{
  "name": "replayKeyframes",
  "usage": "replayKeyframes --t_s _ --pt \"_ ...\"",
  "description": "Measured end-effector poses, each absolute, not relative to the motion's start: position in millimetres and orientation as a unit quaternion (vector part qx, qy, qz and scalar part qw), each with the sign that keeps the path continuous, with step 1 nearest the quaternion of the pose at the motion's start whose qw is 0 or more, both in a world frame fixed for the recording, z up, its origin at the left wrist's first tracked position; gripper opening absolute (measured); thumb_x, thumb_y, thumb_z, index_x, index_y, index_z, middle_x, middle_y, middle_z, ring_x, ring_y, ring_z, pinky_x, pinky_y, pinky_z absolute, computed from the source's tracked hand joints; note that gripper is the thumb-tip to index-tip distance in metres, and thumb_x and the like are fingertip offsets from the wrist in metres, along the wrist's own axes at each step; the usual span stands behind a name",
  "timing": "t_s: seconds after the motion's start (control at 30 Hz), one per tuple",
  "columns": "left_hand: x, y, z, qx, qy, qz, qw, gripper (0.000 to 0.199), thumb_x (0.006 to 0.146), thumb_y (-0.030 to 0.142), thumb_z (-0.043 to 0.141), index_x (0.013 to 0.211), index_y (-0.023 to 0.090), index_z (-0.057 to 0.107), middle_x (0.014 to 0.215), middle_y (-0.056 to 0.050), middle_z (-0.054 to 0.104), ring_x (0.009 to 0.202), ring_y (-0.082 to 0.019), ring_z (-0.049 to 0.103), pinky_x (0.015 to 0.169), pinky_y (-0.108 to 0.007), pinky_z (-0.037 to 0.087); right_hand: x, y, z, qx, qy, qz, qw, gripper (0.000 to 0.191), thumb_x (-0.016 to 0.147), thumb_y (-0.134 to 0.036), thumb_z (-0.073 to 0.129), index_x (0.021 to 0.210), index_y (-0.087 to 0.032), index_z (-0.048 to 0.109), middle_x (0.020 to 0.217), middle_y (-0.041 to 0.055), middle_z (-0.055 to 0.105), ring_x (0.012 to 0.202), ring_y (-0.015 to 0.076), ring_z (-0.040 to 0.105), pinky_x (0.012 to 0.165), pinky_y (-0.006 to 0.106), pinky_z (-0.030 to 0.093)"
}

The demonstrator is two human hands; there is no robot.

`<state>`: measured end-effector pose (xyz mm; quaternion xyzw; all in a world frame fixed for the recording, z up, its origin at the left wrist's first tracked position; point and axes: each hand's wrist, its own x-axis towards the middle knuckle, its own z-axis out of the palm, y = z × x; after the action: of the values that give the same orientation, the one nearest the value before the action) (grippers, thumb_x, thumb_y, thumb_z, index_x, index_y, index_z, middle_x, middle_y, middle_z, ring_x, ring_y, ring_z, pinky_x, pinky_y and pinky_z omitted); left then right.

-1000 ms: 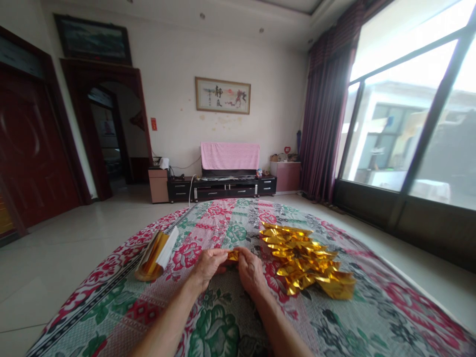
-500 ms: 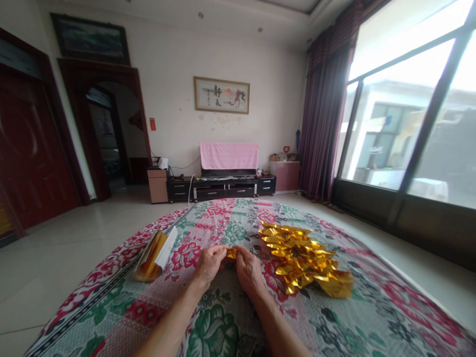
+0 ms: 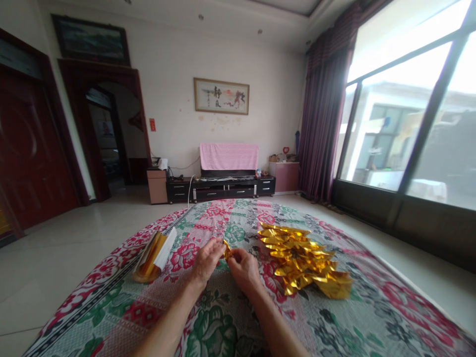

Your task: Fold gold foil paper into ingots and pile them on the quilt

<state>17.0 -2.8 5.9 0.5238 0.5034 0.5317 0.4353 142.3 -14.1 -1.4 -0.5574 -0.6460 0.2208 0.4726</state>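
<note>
Centrally, the right hand (image 3: 243,270) pinches gold foil (image 3: 226,249) touching the left hand (image 3: 207,259).

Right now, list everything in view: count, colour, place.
foil piece: 1, gold, between the hands
folded foil pieces: several overlapping, gold, tablecloth's right side
rolled sheets: 1 bundle, gold and white, tablecloth's left side
floral tablecloth: 1, red, green, grey, under the foil
draped cloth: 1, pink, above the TV stand
TV stand: 1, black, far wall
low cabinets: 2, pinkish, flanking the stand
framed pictures: 2, one pale, one dark, far wall
panelled door: 1, dark red, far left
curtain: 1, purple, beside the window
small items on cabinets: unclear
left hand: 1, bare, at the foil
right hand: 1, bare, pinching foil
</note>
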Motion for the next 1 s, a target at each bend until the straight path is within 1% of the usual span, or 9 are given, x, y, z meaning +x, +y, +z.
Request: replayKeyframes --t_s 0.1,0.2,0.3,0.43,0.53,0.63,0.73,0.83,1.0 --pt "20.0 -2.7 2.9 0.529 0.502 0.527 0.437 0.054 0.069 0.043 0.06 0.114 0.015 0.053 0.097 -0.007 0.065 0.076 -0.015 0.062 0.053 -0.019 0.043 143.0 -10.3 -3.7 -0.56 -0.601 0.257 0.509 0.024 0.068 -0.029 0.048 0.078 -0.016 0.066 0.064 0.0001 0.064 0.06 0.0136 0.056 0.056 0.021 0.039" --pt "22.0 -0.1 -3.8 0.568 0.493 0.515 0.411 0.044 0.066 0.038 0.064 0.101 0.012 0.06 0.092 -0.007 0.066 0.077 -0.016 0.062 0.058 -0.021 0.045 143.4 -5.7 -7.7 -0.551 -0.561 0.288 0.546 0.024 0.067 -0.03 0.049 0.077 -0.015 0.064 0.066 0.0009 0.065 0.061 0.0144 0.057 0.056 0.022 0.041" --pt "23.3 2.5 -8.4 0.596 0.475 0.514 0.394 0.04 0.066 0.035 0.063 0.1 0.013 0.062 0.088 -0.006 0.068 0.079 -0.017 0.063 0.064 -0.023 0.048 142.9 -3.1 -9.4 -0.526 -0.54 0.328 0.569 0.023 0.065 -0.029 0.049 0.076 -0.015 0.063 0.065 0.0015 0.065 0.061 0.0146 0.058 0.055 0.022 0.043" --pt "23.1 3.4 -8.4 0.613 0.484 0.502 0.372 0.036 0.071 0.033 0.055 0.101 0.014 0.065 0.081 -0.004 0.07 0.079 -0.019 0.064 0.067 -0.025 0.049 140.6 -4.6 -7.7 -0.493 -0.533 0.391 0.566 0.02 0.065 -0.028 0.049 0.075 -0.015 0.061 0.062 0.0005 0.064 0.057 0.014 0.059 0.051 0.021 0.043" --pt "21.7 3.8 -7.0 0.623 0.494 0.504 0.336 0.032 0.074 0.032 0.052 0.097 0.016 0.067 0.081 -0.004 0.071 0.083 -0.02 0.065 0.071 -0.026 0.05 138.8 -5.3 -9.0 -0.49 -0.555 0.386 0.55 0.018 0.065 -0.026 0.048 0.074 -0.015 0.06 0.06 0.0001 0.063 0.057 0.0139 0.059 0.05 0.02 0.043" --pt "19.6 3.4 -5.4 0.62 0.52 0.5 0.309 0.032 0.075 0.032 0.05 0.097 0.016 0.067 0.081 -0.005 0.071 0.077 -0.02 0.066 0.067 -0.027 0.05 138.7 -4.7 -11.4 -0.503 -0.571 0.356 0.543 0.019 0.066 -0.026 0.048 0.075 -0.015 0.061 0.064 0.0013 0.064 0.06 0.0144 0.06 0.053 0.021 0.044" --pt "17.3 0.8 -3.4 0.626 0.551 0.47 0.289 0.033 0.077 0.029 0.045 0.1 0.017 0.067 0.077 -0.005 0.071 0.063 -0.018 0.066 0.058 -0.026 0.049 140.1 -5.4 -10.8 -0.517 -0.553 0.343 0.556 0.029 0.067 -0.028 0.05 0.09 -0.014 0.061 0.079 0.0041 0.067 0.067 0.0157 0.062 0.055 0.022 0.047" --pt "15.5 -1.8 -2.5 0.659 0.564 0.446 0.223 0.032 0.079 0.025 0.043 0.099 0.019 0.067 0.079 -0.005 0.071 0.063 -0.017 0.066 0.062 -0.027 0.049 140.6 -6.8 -8.7 -0.501 -0.548 0.346 0.574 0.039 0.069 -0.031 0.052 0.103 -0.013 0.057 0.092 0.0075 0.067 0.072 0.0167 0.064 0.059 0.024 0.049" --pt "15.4 -1.3 -6.5 0.717 0.545 0.427 0.085 0.032 0.079 0.015 0.042 0.095 0.018 0.069 0.086 -0.009 0.07 0.082 -0.02 0.065 0.074 -0.028 0.047 139.8 -2.6 -15.0 -0.496 -0.569 0.314 0.576 0.034 0.071 -0.033 0.05 0.097 -0.013 0.062 0.081 0.0062 0.069 0.075 0.0178 0.063 0.066 0.026 0.049"
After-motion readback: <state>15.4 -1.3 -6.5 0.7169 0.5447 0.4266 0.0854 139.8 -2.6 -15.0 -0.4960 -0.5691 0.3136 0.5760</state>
